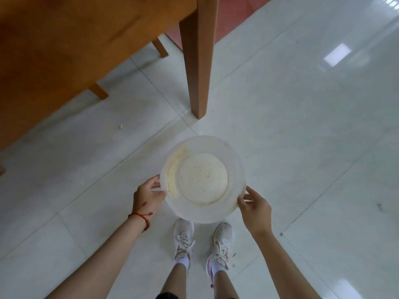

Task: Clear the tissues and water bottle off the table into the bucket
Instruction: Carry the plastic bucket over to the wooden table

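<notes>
A white translucent plastic bucket (235,160) is seen from above, with nothing in it except specks of dirt on its bottom and a yellowish stain on its left inner wall. My left hand (148,196) grips its rim on the left side. My right hand (255,209) grips the rim at the lower right. The bucket sits just in front of my feet; whether it rests on the floor or hangs slightly above it, I cannot tell. The wooden table (71,46) fills the upper left, blurred. No tissues or water bottle are visible.
A wooden table leg (197,67) stands on the floor just beyond the bucket. Two shorter wooden legs (98,90) show under the tabletop. My white sneakers (183,240) stand on glossy white floor tiles. A red floor area (233,16) lies at the top.
</notes>
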`<action>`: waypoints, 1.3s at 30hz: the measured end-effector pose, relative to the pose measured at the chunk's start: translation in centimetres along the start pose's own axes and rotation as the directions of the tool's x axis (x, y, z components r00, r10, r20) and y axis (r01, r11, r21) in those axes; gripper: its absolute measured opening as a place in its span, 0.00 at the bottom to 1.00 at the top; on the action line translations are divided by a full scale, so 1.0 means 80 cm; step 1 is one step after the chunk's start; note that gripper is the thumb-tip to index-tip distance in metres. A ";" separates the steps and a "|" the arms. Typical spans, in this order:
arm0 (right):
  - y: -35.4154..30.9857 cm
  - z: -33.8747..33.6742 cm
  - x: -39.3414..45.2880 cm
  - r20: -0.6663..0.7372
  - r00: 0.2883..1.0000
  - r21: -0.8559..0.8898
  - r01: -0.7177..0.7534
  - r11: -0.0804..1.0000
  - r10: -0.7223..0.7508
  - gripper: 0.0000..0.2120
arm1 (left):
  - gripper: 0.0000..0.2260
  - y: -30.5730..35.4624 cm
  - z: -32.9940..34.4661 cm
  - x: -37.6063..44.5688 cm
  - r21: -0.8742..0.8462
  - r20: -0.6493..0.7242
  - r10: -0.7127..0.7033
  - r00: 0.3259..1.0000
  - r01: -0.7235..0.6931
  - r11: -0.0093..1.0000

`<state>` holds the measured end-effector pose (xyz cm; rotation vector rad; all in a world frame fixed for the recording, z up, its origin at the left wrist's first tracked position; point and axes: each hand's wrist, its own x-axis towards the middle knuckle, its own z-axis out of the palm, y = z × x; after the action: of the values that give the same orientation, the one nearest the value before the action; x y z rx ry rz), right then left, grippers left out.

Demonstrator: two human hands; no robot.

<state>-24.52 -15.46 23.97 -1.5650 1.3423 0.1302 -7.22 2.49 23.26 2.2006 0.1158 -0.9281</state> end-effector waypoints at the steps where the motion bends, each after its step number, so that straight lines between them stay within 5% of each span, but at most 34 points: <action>1: -0.009 -0.012 -0.018 0.001 1.000 0.004 0.002 1.000 -0.002 0.19 | 0.23 0.011 -0.010 -0.018 -0.005 0.002 0.001 1.000 -0.001 1.000; 23: -0.213 -0.207 -0.280 -0.040 0.966 -0.032 0.253 0.967 -0.254 0.11 | 0.22 0.206 -0.180 -0.269 -0.251 0.017 0.160 0.987 -0.151 0.956; 39: -0.306 -0.237 -0.253 0.066 0.930 -0.210 0.368 0.906 -0.362 0.14 | 0.13 0.237 -0.213 -0.256 -0.370 -0.009 0.083 0.996 -0.081 0.925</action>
<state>-22.43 -19.31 60.70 -1.9699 1.0172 0.0659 -5.82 3.80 55.92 1.8370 0.1790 -0.7940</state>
